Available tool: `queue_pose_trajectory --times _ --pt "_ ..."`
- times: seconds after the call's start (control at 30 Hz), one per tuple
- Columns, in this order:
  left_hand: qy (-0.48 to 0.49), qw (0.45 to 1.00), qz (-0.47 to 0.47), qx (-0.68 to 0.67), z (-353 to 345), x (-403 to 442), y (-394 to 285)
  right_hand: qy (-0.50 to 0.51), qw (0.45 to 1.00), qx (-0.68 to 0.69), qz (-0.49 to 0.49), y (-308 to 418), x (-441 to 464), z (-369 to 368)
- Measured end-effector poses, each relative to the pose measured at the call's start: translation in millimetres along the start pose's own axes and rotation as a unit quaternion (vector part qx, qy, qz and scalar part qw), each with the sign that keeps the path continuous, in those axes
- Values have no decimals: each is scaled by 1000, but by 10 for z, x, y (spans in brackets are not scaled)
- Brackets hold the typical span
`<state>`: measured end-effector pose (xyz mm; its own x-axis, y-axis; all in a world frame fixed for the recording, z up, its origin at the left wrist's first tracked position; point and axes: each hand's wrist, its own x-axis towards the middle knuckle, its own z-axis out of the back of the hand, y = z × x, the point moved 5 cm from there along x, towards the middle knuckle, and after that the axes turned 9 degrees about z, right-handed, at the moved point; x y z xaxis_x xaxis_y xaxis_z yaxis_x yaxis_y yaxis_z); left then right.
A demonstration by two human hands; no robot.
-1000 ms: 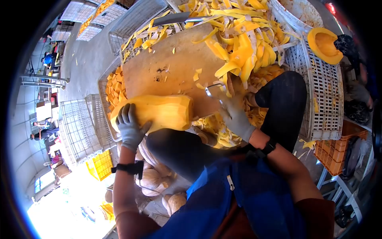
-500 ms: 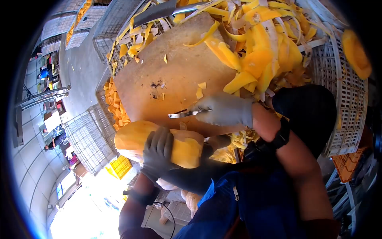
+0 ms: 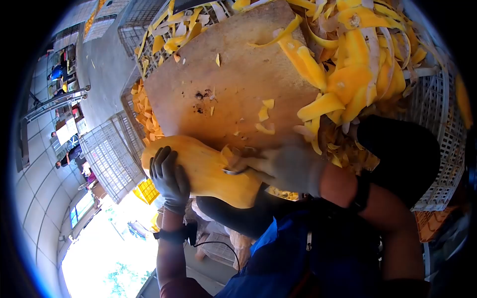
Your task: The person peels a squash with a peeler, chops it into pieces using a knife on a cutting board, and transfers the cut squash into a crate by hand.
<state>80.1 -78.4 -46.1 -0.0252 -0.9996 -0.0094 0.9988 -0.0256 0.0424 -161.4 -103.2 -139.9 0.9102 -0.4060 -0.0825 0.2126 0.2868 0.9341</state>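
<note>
A long peeled orange squash (image 3: pixel 208 169) lies slanted across the near edge of a brown board (image 3: pixel 238 84), above my thigh. My gloved left hand (image 3: pixel 170 178) wraps round its left end. Blurred by motion, my gloved right hand (image 3: pixel 283 168) is closed on a metal peeler (image 3: pixel 233 172), whose head touches the top of the squash near its right end. A curl of peel (image 3: pixel 229 155) stands up beside the peeler. Small orange scraps (image 3: pixel 263 113) lie on the board.
Long peels (image 3: pixel 353 74) are heaped at the board's right. Cut orange chunks (image 3: pixel 144 111) fill a crate at its left. White crates (image 3: pixel 112 156) stand further left, with another (image 3: pixel 442 134) at right. Whole squashes lie below my legs. Distant people are at far left.
The peeler has moved from over the board onto the squash with my right hand. My left hand has shifted to the squash's left end. The view has moved too.
</note>
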Motion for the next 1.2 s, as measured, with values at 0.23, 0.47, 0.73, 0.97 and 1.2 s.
queue_pose_trajectory --times 0.23,0.47,0.73,0.97,1.2 --pt "-21 999 -47 -1 27 -148 -35 -3 997 70 34 -70 -828 80" --pt "-33 998 -52 -12 37 -128 -15 53 997 52 -23 46 638 -26" --pt "-58 997 37 -28 124 -170 33 -50 986 160 17 40 -186 281" --pt "-197 565 443 -668 -567 -969 458 -111 960 258 23 6 1264 -228" --pt "-188 487 403 -752 -285 -537 -29 -122 913 388 -5 107 1243 -165"
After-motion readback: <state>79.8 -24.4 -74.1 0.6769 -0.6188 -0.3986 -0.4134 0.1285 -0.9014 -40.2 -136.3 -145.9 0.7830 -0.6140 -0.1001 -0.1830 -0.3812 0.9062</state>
